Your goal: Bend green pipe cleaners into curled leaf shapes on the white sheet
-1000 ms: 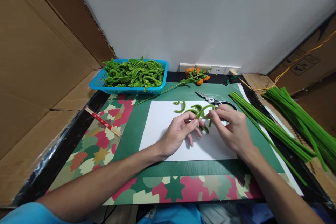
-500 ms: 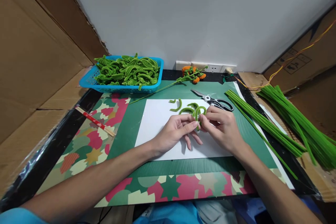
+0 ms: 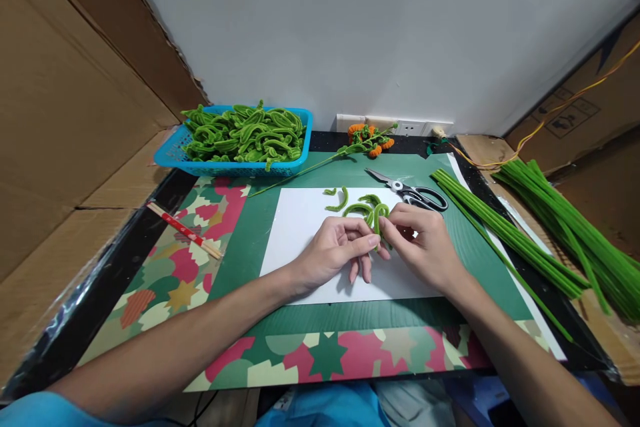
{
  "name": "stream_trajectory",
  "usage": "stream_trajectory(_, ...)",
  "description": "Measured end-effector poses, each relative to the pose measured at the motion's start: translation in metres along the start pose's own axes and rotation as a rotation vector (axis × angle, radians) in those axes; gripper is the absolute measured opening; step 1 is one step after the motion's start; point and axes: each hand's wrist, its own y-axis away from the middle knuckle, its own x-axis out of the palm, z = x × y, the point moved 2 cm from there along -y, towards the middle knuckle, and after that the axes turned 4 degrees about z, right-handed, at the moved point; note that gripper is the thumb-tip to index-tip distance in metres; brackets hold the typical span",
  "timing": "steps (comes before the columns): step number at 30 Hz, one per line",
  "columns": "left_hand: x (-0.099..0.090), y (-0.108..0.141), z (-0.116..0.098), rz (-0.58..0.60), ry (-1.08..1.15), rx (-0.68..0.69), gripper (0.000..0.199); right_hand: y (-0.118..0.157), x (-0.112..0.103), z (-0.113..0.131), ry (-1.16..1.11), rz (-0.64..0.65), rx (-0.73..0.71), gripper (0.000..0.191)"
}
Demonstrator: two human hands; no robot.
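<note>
My left hand [image 3: 345, 250] pinches the lower end of a bent green fuzzy stem [image 3: 380, 215] between thumb and index finger, its other fingers loosely curled. Close on the right, my right hand [image 3: 417, 237] has its thumb and fingertips closed on the same looped stem. Just behind the hands, several curved green pieces [image 3: 356, 208] lie on the white sheet [image 3: 295, 233]. Farther back on that sheet are a curved piece [image 3: 343, 199] and a short bent one [image 3: 330, 191]. Scissors [image 3: 410, 193] with black and grey handles lie behind my right hand.
A blue basket [image 3: 230, 170] heaped with green pieces stands at the back left. An orange flower sprig [image 3: 356, 145] lies behind the sheet. Chopsticks [image 3: 185, 230] in a red wrapper lie left. Green stem bundles [image 3: 510, 233] lie right, near a wall socket strip [image 3: 410, 127].
The bent stem between my hands has become a narrower loop. My left hand's lower fingers have shifted left and curled a little; the view has moved slightly.
</note>
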Motion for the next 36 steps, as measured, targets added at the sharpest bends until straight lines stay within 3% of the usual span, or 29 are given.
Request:
stream_trajectory(4, 0.002, 0.002, 0.000, 0.019, -0.038, -0.024, 0.036, 0.001, -0.003, -0.008, -0.071, -0.075, 0.124, 0.019)
stream_trajectory(10, 0.002, 0.004, -0.006, 0.048, -0.049, -0.045, 0.034, 0.001, -0.007, -0.009, -0.212, -0.058, 0.225, 0.033)
stream_trajectory(16, -0.001, 0.004, -0.008, 0.090, 0.007, -0.075, 0.030, -0.002, -0.006, -0.008, -0.483, -0.019, 0.351, 0.031)
stream_trajectory(21, 0.000, 0.004, -0.004, 0.080, 0.086, -0.083, 0.029, -0.005, -0.007, -0.013, -0.604, 0.022, 0.334, 0.018)
stream_trajectory(30, -0.003, 0.000, -0.005, 0.005, 0.252, -0.093, 0.025, -0.003, -0.014, -0.011, -0.715, 0.130, 0.222, 0.029)
stream_trajectory(36, -0.003, 0.000, -0.003, -0.005, 0.244, -0.099, 0.027, -0.002, -0.018, -0.011, -0.685, 0.106, 0.195, 0.032)
